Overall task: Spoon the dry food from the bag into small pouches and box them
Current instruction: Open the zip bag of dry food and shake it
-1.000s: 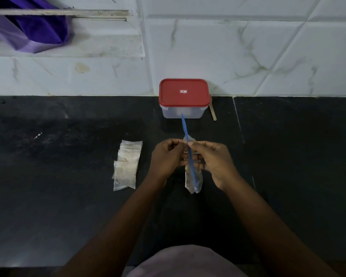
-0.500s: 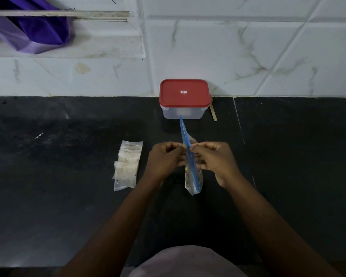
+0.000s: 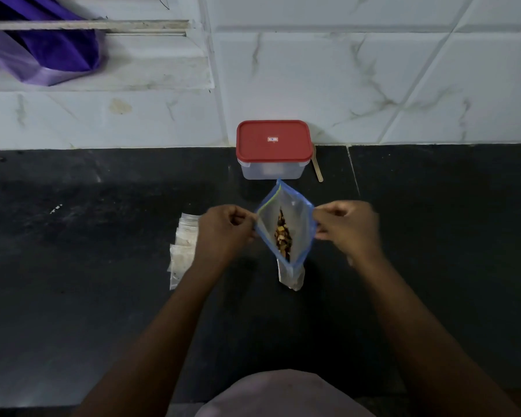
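The blue-rimmed bag of dry food stood at centre, mouth spread wide, left hand and right hand each pinching a rim; red-lidded box at twelve o'clock, small pouches at nine.

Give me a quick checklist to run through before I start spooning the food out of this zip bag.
1. Bag mouth open: ok. The left hand and right hand hold the zip bag spread apart at its blue rim.
2. Food reachable: ok. The dry food shows at the bottom.
3. Spoon in hand: not ok. The wooden spoon lies beside the box, and both hands are busy.
4. Pouches ready: ok. The small pouches lie stacked by the left hand.
5. Pouches open: cannot tell.
6. Box open: not ok. The red lid sits on the box.
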A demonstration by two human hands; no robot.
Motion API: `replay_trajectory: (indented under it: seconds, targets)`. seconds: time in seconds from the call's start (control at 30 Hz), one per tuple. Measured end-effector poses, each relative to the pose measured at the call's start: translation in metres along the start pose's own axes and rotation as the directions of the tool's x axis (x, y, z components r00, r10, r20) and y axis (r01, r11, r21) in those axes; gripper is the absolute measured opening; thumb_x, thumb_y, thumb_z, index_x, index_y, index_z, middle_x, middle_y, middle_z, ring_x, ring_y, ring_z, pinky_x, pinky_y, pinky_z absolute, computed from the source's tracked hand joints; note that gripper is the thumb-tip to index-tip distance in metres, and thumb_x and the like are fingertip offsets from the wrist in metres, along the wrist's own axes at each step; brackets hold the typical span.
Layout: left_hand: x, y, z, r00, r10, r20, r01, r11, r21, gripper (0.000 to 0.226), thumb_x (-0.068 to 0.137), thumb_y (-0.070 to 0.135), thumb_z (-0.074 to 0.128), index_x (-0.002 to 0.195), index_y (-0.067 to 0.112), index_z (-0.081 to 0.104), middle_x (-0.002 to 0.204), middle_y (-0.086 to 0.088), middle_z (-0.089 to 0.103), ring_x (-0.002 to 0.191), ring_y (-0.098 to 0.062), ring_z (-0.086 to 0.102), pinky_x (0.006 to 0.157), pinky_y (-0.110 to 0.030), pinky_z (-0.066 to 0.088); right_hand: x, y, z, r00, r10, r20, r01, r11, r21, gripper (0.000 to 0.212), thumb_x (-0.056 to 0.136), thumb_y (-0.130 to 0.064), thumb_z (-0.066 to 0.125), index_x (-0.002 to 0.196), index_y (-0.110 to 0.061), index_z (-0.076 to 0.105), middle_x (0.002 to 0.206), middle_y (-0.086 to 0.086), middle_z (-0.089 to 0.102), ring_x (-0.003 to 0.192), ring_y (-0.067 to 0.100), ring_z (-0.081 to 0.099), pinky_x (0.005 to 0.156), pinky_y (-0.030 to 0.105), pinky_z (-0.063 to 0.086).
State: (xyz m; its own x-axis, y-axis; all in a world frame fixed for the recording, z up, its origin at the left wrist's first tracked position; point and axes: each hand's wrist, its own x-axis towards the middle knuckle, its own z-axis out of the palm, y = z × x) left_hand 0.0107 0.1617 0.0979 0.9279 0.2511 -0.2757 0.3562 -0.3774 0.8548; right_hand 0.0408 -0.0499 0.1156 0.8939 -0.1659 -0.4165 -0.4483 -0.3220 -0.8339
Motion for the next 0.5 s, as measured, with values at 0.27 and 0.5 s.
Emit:
replay_trajectory:
  seconds: [0.27, 0.5]
  targets:
    - [0.006, -0.003, -0.013, 0.999, -0.013, -0.052, 0.014, 1.000, 0.004, 0.010, 0.095, 0.016, 0.069, 0.087, 0.015, 0.075, 0.075, -0.001, 0.077, 0.071, -0.014, 0.076, 0.073, -0.036, 0.065, 0.014, 0.001, -0.029, 0.995, 0.097, -0.031, -0.095, 0.993, 0.066, 0.010, 0.090, -0.015, 0.075, 0.099, -0.011, 0.072, 0.088, 0.008, 0.076, 0.071, 0.013, 0.076, 0.055, 0.022, 0.057]
    - [0.005, 0.002, -0.004, 0.992, -0.117, 0.044, 0.119, 0.991, -0.060, 0.016, 0.093, 0.022, 0.073, 0.105, 0.015, 0.065, 0.091, -0.005, 0.074, 0.075, -0.014, 0.076, 0.056, -0.023, 0.060, 0.014, 0.004, -0.022, 0.995, 0.103, 0.017, -0.104, 0.988, 0.115, 0.012, 0.093, -0.018, 0.073, 0.102, -0.012, 0.070, 0.091, 0.009, 0.077, 0.076, 0.017, 0.078, 0.063, 0.030, 0.062]
